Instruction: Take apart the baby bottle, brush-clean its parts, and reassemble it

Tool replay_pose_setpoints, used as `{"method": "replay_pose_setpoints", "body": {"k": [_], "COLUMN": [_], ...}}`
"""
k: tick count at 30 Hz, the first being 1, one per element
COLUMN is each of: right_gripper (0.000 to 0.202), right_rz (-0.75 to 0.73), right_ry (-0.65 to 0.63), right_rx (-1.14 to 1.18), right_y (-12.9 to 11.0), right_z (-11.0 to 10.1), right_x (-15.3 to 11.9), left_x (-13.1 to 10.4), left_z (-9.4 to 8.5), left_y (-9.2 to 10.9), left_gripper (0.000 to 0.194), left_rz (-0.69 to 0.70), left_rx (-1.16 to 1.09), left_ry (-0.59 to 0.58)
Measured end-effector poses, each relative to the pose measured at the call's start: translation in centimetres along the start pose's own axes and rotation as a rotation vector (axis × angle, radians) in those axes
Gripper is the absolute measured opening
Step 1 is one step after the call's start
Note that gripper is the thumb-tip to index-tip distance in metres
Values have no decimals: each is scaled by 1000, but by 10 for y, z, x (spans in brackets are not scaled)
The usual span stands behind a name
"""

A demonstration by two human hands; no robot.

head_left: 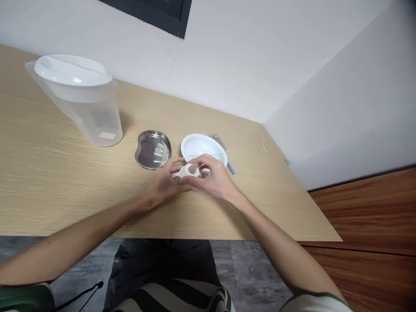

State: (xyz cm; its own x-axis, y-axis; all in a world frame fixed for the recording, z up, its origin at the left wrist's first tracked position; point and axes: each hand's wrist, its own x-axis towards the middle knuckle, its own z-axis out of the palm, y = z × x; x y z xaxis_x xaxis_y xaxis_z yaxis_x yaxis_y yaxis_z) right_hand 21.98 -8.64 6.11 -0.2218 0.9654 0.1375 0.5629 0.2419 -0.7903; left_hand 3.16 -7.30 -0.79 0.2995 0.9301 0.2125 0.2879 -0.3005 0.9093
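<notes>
Between both hands is a small white baby-bottle-like item (190, 170) with a translucent top and a handle at its side. My left hand (164, 182) wraps round its left side. My right hand (214, 175) grips it from the right, with thumb in front and fingers behind. Just behind them lies a white oval bowl (198, 144), with a thin rod across it. To the left, a kidney-shaped metal tray (146, 149) holds a small clear cup (160, 153).
A large translucent pitcher (94, 112) with a white lid stands at the left. A blue-handled brush (231, 167) lies by the bowl. A thin white strip (264, 146) is on the table (276, 195) at the right. Walls bound the table behind.
</notes>
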Motion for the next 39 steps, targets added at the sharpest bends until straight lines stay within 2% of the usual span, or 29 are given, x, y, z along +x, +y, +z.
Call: {"method": "replay_pose_setpoints", "body": {"k": [3,5,11,14,20,23,26,29,31,32,34,36,39], "right_gripper": [35,32,31,36,42,44,46,31,12,11,24,26,34], "right_rz": [-131,-182,-242,-287,-416,-484,-518,-460,-337,-267,-164,-110,-39], "right_ry": [8,3,-54,-185,-555,-735,-841,-784,-697,-670,-642,-642,-647], "right_rx": [-233,-301,-287,-293,-332,-342,-387,-573,-738,-799,-857,-876,-899], "right_y": [-5,-4,0,0,-4,-13,-27,-40,-48,-51,-57,-63,-74], "right_z": [-2,-3,-4,-8,-30,-39,-41,-31,-20,-13,-1,7,4], "right_x": [-3,-4,-1,8,40,59,71,72,69,68,66,67,69], "left_x": [0,0,1,3,11,15,16,14,11,11,10,10,12], "left_z": [2,3,1,-2,-4,-4,-4,-3,-1,-1,1,1,1], "left_y": [-2,-3,-6,-9,-15,-18,-19,-18,-17,-17,-17,-18,-18], "left_gripper": [69,65,63,64,67,70,70,69,74,76,79,81,82], "left_rz": [2,-1,-1,9,59,77,64,32,7,-2,-17,-33,-54], "left_rx": [1,1,-17,-42,-50,-52,-36,-10,-7,-8,-7,-3,-37], "left_ry": [-1,-5,-17,-36,-60,-66,-53,-27,-18,-15,-4,11,2]}}
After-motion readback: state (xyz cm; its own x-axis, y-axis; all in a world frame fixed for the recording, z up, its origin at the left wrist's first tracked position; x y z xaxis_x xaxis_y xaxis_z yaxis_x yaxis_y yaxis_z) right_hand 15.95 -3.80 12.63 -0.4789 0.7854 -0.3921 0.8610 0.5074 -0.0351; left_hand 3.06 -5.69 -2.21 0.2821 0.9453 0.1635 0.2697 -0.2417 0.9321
